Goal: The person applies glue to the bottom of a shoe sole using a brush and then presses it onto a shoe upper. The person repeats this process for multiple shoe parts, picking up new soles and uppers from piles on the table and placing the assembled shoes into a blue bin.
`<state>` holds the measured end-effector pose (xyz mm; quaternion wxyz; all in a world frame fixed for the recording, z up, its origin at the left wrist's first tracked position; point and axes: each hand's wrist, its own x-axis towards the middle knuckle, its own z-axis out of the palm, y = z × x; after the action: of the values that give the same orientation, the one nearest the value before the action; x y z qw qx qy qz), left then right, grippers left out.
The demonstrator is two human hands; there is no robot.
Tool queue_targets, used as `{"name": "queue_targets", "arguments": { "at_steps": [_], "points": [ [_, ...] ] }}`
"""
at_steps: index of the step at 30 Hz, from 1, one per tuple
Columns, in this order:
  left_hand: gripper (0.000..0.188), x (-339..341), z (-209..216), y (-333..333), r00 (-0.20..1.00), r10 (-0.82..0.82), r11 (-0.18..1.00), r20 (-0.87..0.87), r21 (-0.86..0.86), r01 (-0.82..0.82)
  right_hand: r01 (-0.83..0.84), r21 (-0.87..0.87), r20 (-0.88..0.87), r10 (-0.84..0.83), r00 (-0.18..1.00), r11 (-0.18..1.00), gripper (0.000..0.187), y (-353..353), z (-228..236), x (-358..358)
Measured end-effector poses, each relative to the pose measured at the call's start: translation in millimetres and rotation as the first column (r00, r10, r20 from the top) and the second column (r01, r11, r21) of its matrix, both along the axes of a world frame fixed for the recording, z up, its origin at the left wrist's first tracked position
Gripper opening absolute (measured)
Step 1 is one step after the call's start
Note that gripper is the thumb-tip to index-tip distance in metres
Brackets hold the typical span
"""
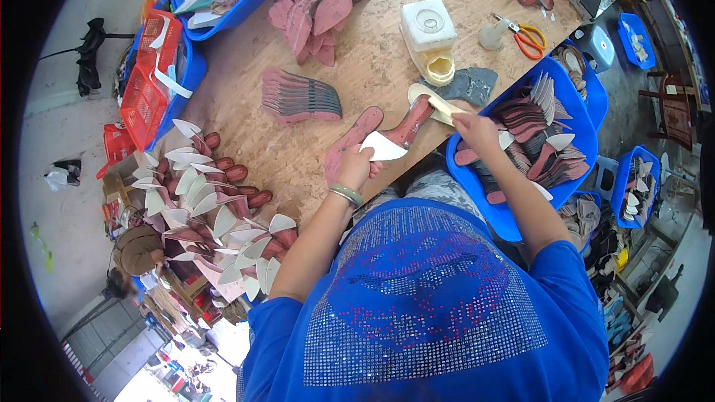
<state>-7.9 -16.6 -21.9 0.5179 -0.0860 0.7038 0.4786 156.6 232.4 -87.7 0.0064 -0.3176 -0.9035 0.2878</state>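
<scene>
Left grip (pixel 355 169) pinches a white-ended red sole (pixel 408 126); right grip (pixel 477 132) holds a cream strip (pixel 445 107) beside it.

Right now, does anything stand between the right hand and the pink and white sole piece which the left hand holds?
Only the pale tool in the right hand: its far end is at the pink end of the sole piece in the left hand. Whether they touch, I cannot tell. Nothing else visible stands between.

wall (pixel 63 97): pale, left | floor (pixel 624 123): grey, right | chair (pixel 674 94): brown — far right | light (pixel 229 346): white glare — lower left
</scene>
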Motion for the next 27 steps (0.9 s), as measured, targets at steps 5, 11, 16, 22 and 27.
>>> {"name": "queue_targets", "arguments": {
  "at_steps": [5, 11, 16, 22, 27],
  "points": [
    [0.018, 3.3, -3.7, -1.2, 1.000, 0.012, 1.000, 0.017, 0.003, -0.013, 0.066, -0.205, -0.040, -0.075, 0.996, 0.977, 0.020, -41.2, 12.9, 23.9],
    [0.019, 6.6, -4.2, 2.6, 1.000, 0.022, 1.000, -0.013, -0.009, -0.022, 0.136, -0.714, 0.012, -0.182, 0.983, 0.687, 0.021, -76.3, 19.8, 25.4],
    [0.020, 9.2, -4.0, 0.8, 0.994, -0.058, 0.998, -0.091, -0.016, 0.057, 0.252, -0.955, 0.194, -0.312, 0.930, 0.158, 0.020, -67.4, 40.3, 5.6],
    [0.019, 16.3, -3.6, 2.9, 0.987, -0.062, 0.998, -0.149, -0.025, 0.059, -0.170, -0.364, -0.213, 0.095, 0.972, 0.916, 0.019, -70.2, 21.7, -25.2],
    [0.034, 21.1, 1.8, 2.6, 0.976, -0.051, 0.999, -0.212, -0.015, 0.049, -0.125, 0.056, -0.091, 0.129, 0.987, 0.991, 0.023, -28.3, 31.3, -23.7]
  ]
}}
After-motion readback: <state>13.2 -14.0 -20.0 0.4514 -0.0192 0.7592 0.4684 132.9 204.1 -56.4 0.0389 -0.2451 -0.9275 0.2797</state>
